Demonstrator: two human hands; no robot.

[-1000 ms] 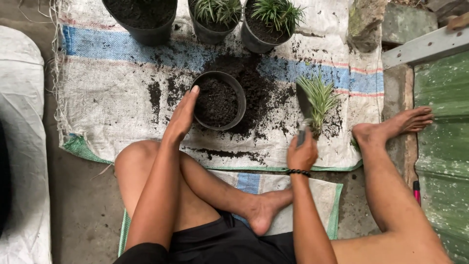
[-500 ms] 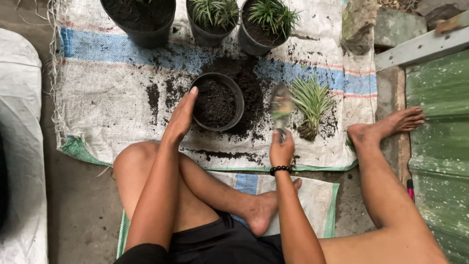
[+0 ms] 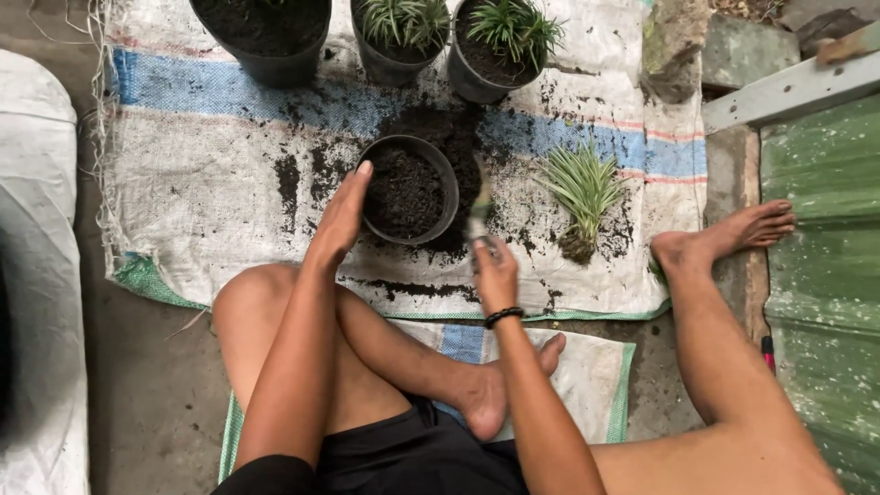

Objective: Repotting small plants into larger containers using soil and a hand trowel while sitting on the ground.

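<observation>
While swinging left from the loose plant [image 3: 583, 188] | right hand [image 3: 495, 275] gripping trowel [image 3: 478, 206] beside soil-filled pot [image 3: 408, 191] | left hand [image 3: 341, 220] flat against pot wall, steadying, mid-sack [image 3: 211, 183].

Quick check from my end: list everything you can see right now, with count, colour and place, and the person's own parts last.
Soil-filled pot: 1, black, centre of sack.
Back pots: 3, black, top edge; two hold green plants.
Loose plant: 1, green-white striped, lying on sack right of centre.
Spilled soil: dark patches around the centre pot.
Woven sack: 1, white with blue stripes, on floor.
Trowel: 1, blurred, beside the pot's right rim.
Green panel: 1, far right.
Left hand: against the pot's left side.
Right hand: beaded wristband, gripping the trowel.
Legs: bare, one crossed, one stretched right.
</observation>
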